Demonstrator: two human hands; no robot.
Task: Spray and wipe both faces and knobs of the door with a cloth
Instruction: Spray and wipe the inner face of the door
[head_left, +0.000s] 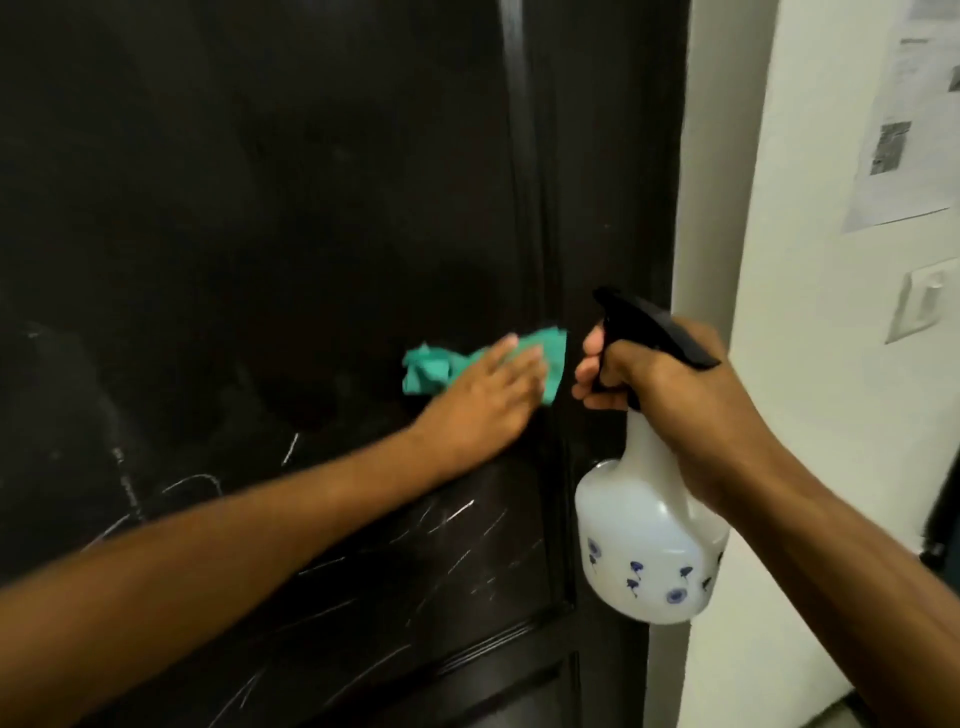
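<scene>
A dark, nearly black door (260, 182) fills most of the view, with pale scratch marks on its lower panel. My left hand (483, 400) presses a crumpled green cloth (431, 366) flat against the door face, fingers straight. My right hand (670, 395) grips the black trigger head of a white spray bottle (649, 545) with small blue flower prints, held just right of the cloth near the door's edge. No knob shows in this view.
A white wall (779, 364) stands right of the door. On it hang a printed paper sheet (904, 114) and a white light switch (922, 301). A dark object (943, 519) shows at the far right edge.
</scene>
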